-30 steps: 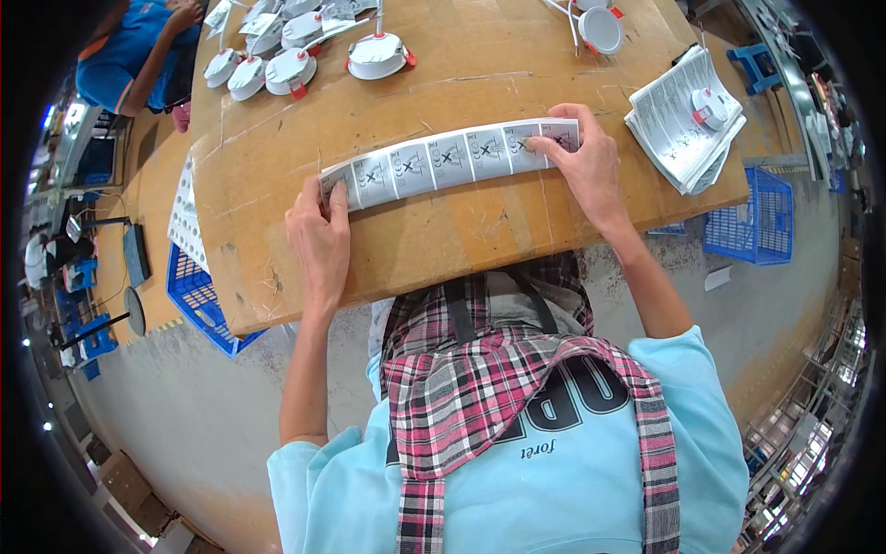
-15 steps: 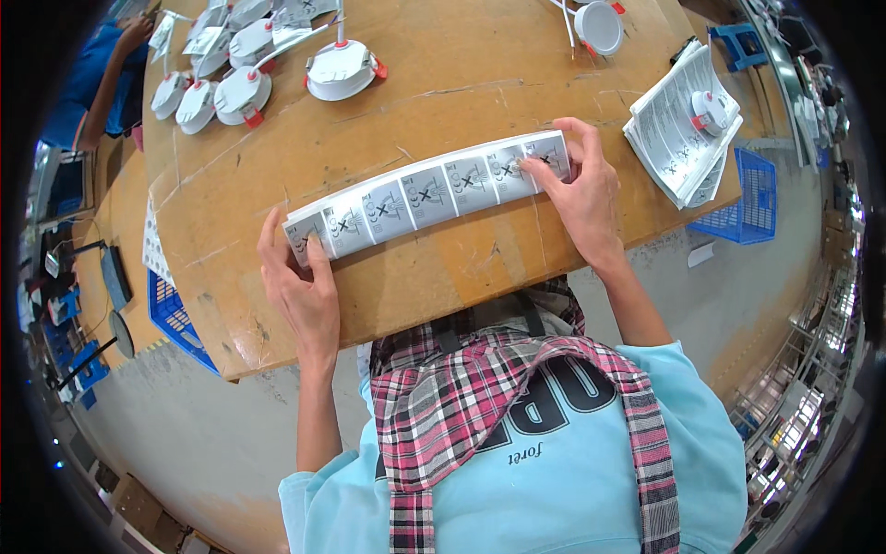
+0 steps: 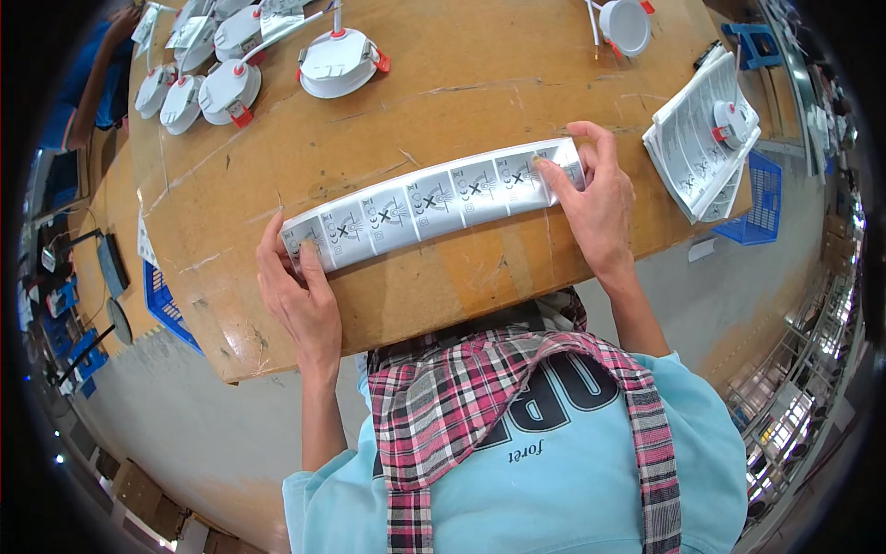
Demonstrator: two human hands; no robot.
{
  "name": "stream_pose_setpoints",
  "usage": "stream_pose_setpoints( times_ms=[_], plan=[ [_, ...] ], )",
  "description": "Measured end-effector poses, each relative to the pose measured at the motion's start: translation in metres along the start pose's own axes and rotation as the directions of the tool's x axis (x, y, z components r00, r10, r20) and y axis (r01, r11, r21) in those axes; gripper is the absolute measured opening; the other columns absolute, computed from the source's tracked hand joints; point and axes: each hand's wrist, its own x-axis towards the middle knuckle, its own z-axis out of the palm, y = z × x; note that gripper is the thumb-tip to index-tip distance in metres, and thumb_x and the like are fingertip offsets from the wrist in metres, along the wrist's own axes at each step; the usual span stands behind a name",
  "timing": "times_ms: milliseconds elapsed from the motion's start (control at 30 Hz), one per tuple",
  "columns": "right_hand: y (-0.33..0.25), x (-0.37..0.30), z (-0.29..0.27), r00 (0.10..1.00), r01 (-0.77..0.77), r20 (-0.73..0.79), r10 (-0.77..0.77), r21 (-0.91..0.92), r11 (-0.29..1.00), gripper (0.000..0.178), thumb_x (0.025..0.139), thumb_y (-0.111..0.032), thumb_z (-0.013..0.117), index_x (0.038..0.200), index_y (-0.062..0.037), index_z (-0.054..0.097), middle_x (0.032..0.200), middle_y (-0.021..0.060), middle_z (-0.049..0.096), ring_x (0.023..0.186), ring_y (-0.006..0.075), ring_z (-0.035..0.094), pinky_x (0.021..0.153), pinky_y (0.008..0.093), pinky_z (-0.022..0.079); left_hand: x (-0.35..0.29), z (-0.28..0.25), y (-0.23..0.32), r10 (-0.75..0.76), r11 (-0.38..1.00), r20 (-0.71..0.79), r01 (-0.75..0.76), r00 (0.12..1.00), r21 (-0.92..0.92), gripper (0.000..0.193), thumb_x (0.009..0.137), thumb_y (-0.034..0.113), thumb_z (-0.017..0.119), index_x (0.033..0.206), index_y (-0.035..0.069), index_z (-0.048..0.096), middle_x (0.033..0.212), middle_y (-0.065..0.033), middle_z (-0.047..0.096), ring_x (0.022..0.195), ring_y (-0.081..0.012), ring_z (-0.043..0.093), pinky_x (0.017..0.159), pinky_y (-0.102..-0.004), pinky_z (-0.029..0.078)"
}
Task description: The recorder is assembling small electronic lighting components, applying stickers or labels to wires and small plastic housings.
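A long strip of silver labels (image 3: pixel 429 205), printed with crossed-out symbols, lies along the front part of the brown table (image 3: pixel 461 111). It seems folded or layered, with a pale edge along its far side. My left hand (image 3: pixel 305 295) pinches its left end, thumb on top and fingers at the outer edge. At the other end my right hand (image 3: pixel 595 208) grips the strip the same way, thumb pressed on the face and fingers curled over the far corner.
Several white round downlights (image 3: pixel 231 90) with red clips and cables stand at the far left, a larger-looking downlight (image 3: pixel 339 63) beside them. Another downlight (image 3: pixel 625 26) is at the far right. A stack of printed sheets (image 3: pixel 697 148) bears a small downlight (image 3: pixel 729 123). Blue crates (image 3: pixel 761 198) flank the table.
The strip now shows more of its printed face, looking flatter and tilted less. Both hands keep their hold on its ends. The view has shifted slightly.
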Motion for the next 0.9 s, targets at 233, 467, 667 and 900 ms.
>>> stream_pose_setpoints(
  times_ms=[233,467,667,900],
  plan=[
    [-0.011,-0.001,-0.001,0.998,-0.059,-0.014,0.059,-0.004,0.998,0.049,0.081,-0.030,0.073,0.117,-0.0087,0.050,0.078,0.0108,0.066,0.075,0.0272,0.065,0.068,0.0390,0.047,0.005,-0.001,0.001,-0.015,1.000,-0.024,0.014,1.000,-0.023,0.038,0.092,0.005,0.054,0.129,0.003,0.049,0.088,-0.0039,0.050,0.074,-0.0127,0.043,0.066,-0.0258,0.040],
    [-0.009,-0.004,0.000,0.998,-0.059,-0.025,0.058,-0.004,0.998,0.046,0.081,-0.031,0.072,0.116,-0.0080,0.053,0.076,0.0104,0.067,0.070,0.0251,0.064,0.068,0.0374,0.046,0.001,-0.003,0.003,-0.110,0.991,0.002,0.110,0.994,-0.070,0.041,0.090,0.004,0.055,0.131,0.005,0.046,0.087,-0.0048,0.049,0.072,-0.0138,0.044,0.067,-0.0279,0.041],
    [-0.011,-0.004,-0.002,0.999,-0.035,-0.036,0.033,-0.038,0.999,0.042,0.082,-0.032,0.071,0.113,-0.0097,0.053,0.078,0.0111,0.067,0.070,0.0256,0.063,0.068,0.0376,0.046,0.004,-0.004,0.006,-0.064,0.998,-0.008,0.064,0.998,-0.007,0.041,0.087,0.005,0.058,0.128,0.008,0.050,0.097,-0.0110,0.055,0.083,-0.0236,0.053,0.077,-0.0381,0.041],
    [-0.015,-0.005,-0.001,1.000,-0.010,-0.019,0.008,-0.085,0.996,0.040,0.084,-0.034,0.068,0.112,-0.0111,0.053,0.081,0.0131,0.066,0.073,0.0282,0.064,0.068,0.0397,0.046,0.006,-0.005,0.000,0.308,0.904,-0.113,-0.254,0.944,0.343,0.043,0.088,0.002,0.057,0.129,0.017,0.052,0.114,-0.0094,0.049,0.099,-0.0240,0.049,0.093,-0.0373,0.035]
  ],
)
